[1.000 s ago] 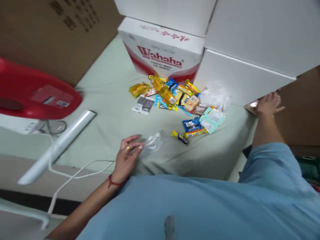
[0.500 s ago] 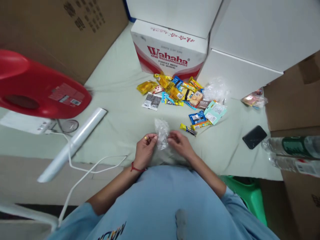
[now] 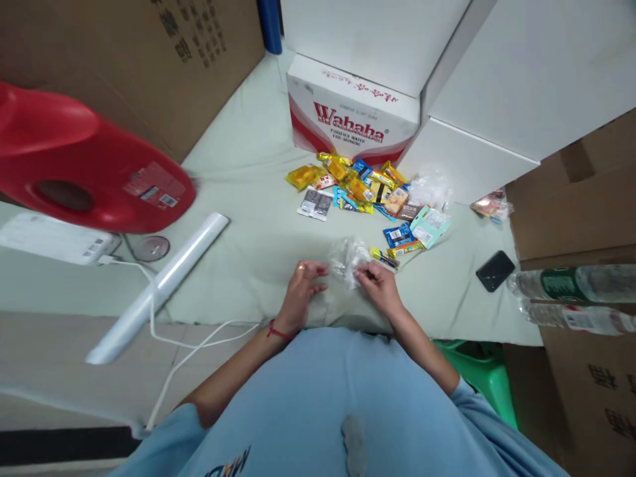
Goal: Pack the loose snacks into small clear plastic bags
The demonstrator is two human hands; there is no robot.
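Note:
A crumpled clear plastic bag (image 3: pixel 346 258) is between my hands, just above the pale table cover. My right hand (image 3: pixel 381 286) pinches the bag's right side between thumb and fingers. On the other side, my left hand (image 3: pixel 301 295) has its fingers apart, close to the bag's left edge and seemingly holding nothing. Just beyond my right hand lies a small yellow-and-black snack packet (image 3: pixel 385 258). Farther back is a loose pile of wrapped snacks (image 3: pixel 358 187), with a blue packet (image 3: pixel 399 234) and a mint-green packet (image 3: pixel 431 225) at its near right.
A Wahaha carton (image 3: pixel 352 119) stands behind the snacks, beside another crumpled clear bag (image 3: pixel 431 188). Leftward are a red jug (image 3: pixel 109 179), a long white roll (image 3: pixel 163 281) and a white cable (image 3: pixel 153 311). A phone (image 3: pixel 495 270) and water bottles (image 3: pixel 571 283) lie right.
My left hand has let go of the bag and its fingers have spread. My right hand now pinches the bag, which looks wider. The whole view has shifted slightly.

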